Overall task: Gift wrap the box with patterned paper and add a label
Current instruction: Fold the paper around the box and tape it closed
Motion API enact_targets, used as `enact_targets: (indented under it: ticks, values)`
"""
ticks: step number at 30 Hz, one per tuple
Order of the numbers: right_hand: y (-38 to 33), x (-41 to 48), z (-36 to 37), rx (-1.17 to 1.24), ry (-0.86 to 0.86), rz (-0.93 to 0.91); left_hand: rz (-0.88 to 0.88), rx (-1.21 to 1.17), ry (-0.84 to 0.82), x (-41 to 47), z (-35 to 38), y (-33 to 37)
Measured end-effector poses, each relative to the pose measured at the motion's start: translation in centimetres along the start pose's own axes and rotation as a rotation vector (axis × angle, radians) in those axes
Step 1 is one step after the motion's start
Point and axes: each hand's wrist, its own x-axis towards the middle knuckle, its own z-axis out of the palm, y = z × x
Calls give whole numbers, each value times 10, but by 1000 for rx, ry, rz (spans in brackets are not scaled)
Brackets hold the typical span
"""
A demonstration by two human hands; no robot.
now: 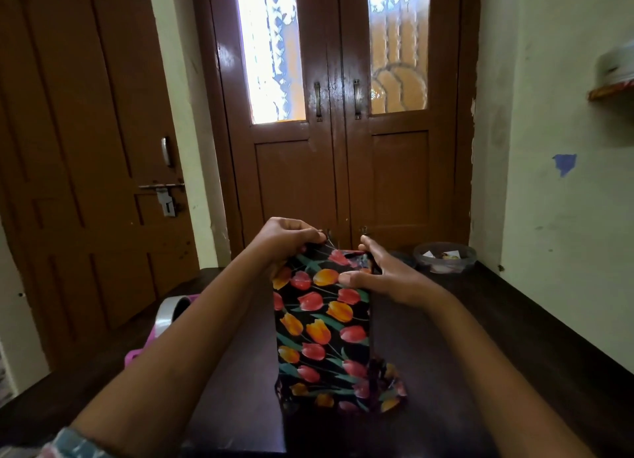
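Black patterned paper [324, 317] with red and orange tulips covers the box [322, 341], which lies lengthwise in the middle of the counter [487, 337], one end toward the far edge. The paper looks thin, glossy and likely slippery; it should crease easily and could tear if pulled hard. The box underneath seems stiff and light, so it is best held by its long sides, with the paper taken only at the loose flaps.

The left hand [288, 241] pinches the paper at the far end with curled fingers. The right hand [387, 279] lies flat with straight fingers along the far right side and its thumb on top, pressing rather than gripping. At the near end the paper stands loose and crumpled, not yet folded.

Dark polished wood forms the counter. A tape roll [171, 315] sits by the left edge, and a clear plastic tub [444, 257] is near the far right corner. Brown doors [338, 132] with patterned glass close the room behind, between pale walls.
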Motion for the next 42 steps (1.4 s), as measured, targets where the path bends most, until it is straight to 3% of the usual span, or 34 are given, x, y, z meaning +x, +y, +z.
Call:
enact_targets:
  ticks: [10,15,19,24,32,36,42]
  values:
    - [-4,4,0,-82,-29,3,-194,101,-116,18,-7,-6]
    - [-10,3,-3,-123,-47,21,-256,-3,-81,28,-3,-14]
    - [-16,3,-5,-159,-67,47,-254,48,-48,36,-1,-20]
    - [-24,-2,-9,-163,-100,52,-403,121,-308,39,-5,-17]
    - [-45,-13,20,-557,44,-132,-295,65,-357,30,-9,-20]
    - [-41,-12,30,-671,133,-132,-266,-2,-240,23,-8,-23]
    - [-43,-11,29,-697,107,-100,-192,-13,-137,26,-7,-30]
